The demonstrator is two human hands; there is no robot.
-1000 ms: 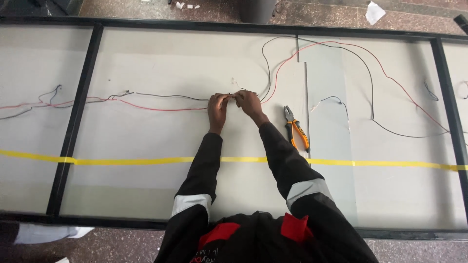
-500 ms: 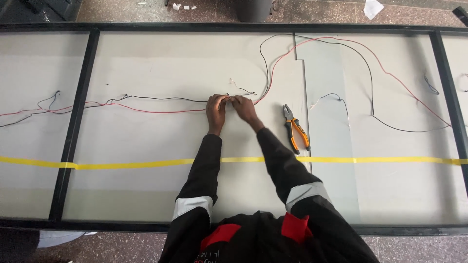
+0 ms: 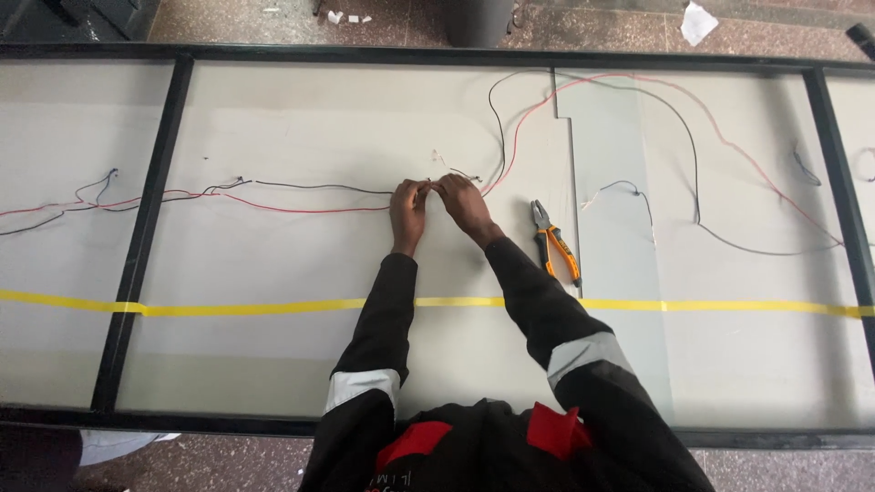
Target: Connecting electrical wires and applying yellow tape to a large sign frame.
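- Since half a second ago almost nothing has shifted: both hands stay at the same spot on the board, fingertips together at the wire joint.
- Two hands are in view. The left hand (image 3: 407,202) is closed to a pinch on the end of the red wire (image 3: 301,210) and the black wire (image 3: 319,188), which run away toward nine o'clock.
- The right hand (image 3: 462,200) is also pinched shut, on the wire ends that leave toward one o'clock; the joint lies between the two hands' fingertips.
- One pair of pliers (image 3: 554,244) with orange handles lies at three o'clock of the right hand, near but apart from it.
- One yellow tape line (image 3: 228,310) crosses the grey board (image 3: 301,118) from side to side, under both forearms.
- One white paper scrap (image 3: 698,22) lies on the floor at one o'clock, beyond the black frame (image 3: 146,228).
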